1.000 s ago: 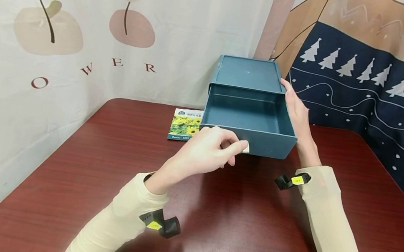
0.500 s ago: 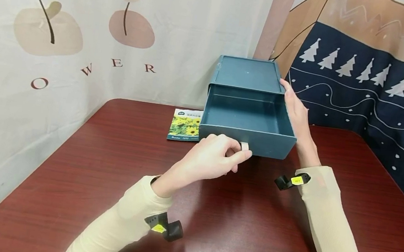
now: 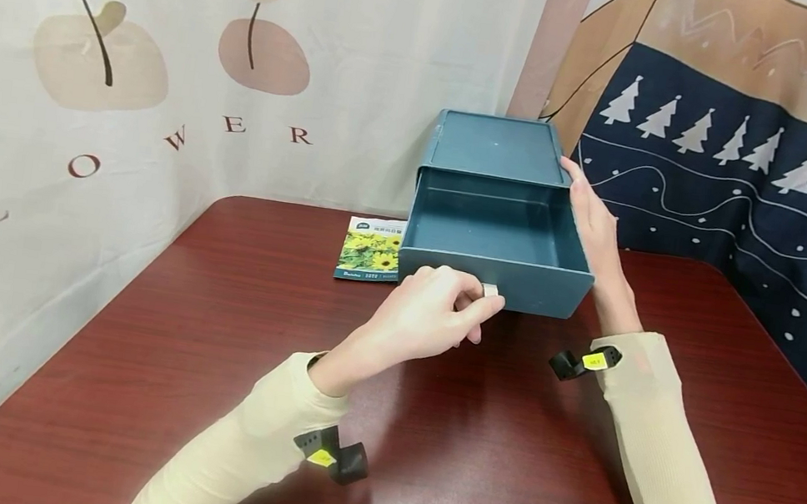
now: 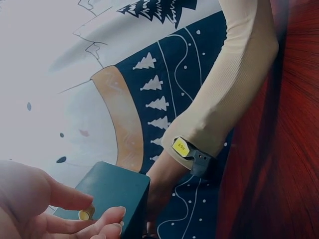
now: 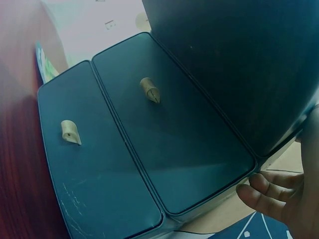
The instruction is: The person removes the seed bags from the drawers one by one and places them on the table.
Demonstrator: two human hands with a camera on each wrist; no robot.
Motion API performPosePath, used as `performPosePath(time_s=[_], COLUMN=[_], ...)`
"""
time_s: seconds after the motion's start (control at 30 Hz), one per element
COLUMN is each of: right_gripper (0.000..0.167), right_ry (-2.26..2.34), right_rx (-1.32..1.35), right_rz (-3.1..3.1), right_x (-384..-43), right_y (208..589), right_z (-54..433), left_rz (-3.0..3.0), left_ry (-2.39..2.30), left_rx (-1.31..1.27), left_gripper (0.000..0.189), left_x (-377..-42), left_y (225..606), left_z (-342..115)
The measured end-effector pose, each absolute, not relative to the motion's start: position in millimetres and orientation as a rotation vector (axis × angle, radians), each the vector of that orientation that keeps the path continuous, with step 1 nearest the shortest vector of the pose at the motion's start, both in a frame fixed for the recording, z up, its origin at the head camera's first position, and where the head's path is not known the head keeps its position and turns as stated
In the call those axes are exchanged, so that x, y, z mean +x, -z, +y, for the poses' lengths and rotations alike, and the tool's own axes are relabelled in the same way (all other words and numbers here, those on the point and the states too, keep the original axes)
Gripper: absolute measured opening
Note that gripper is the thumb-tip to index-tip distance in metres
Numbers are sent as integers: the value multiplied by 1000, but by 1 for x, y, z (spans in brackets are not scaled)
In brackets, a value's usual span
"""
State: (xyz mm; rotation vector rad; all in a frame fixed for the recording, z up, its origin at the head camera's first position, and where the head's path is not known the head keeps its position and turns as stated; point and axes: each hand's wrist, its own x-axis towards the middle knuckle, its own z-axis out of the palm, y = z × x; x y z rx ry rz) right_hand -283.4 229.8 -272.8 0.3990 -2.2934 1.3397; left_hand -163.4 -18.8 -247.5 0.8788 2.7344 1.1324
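A blue-green plastic drawer cabinet stands at the back of the table, its top drawer pulled out and bare inside. My left hand is at the drawer's front, thumb and fingers curled about the small cream pull tab. In the left wrist view the tab shows between the fingertips. My right hand lies along the cabinet's right side, fingers extended against it. Below, the right wrist view shows two closed drawers, each with a tan loop.
A seed packet with yellow flowers lies on the dark red table, left of the cabinet and partly behind the drawer. A white flower-print curtain hangs behind. A navy tree-print cloth hangs at the right.
My left hand has shifted slightly right along the drawer front, and more of the pull tab shows above the thumb. The drawer and my right hand have stayed in place.
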Motion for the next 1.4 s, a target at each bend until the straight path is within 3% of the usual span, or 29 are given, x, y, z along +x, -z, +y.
performPosePath(time_s=[0.37, 1.4], right_gripper=[53, 52], right_ry=[-1342, -1381], right_rx=[403, 414], right_rz=[-2293, -2288], right_x=[-283, -287], right_y=[274, 276], right_z=[230, 233], left_rz=[2731, 2746], left_ry=[-1195, -1378], left_rx=[873, 911], left_gripper=[32, 18], left_x=[-163, -179], left_y=[249, 256], left_z=[-17, -19])
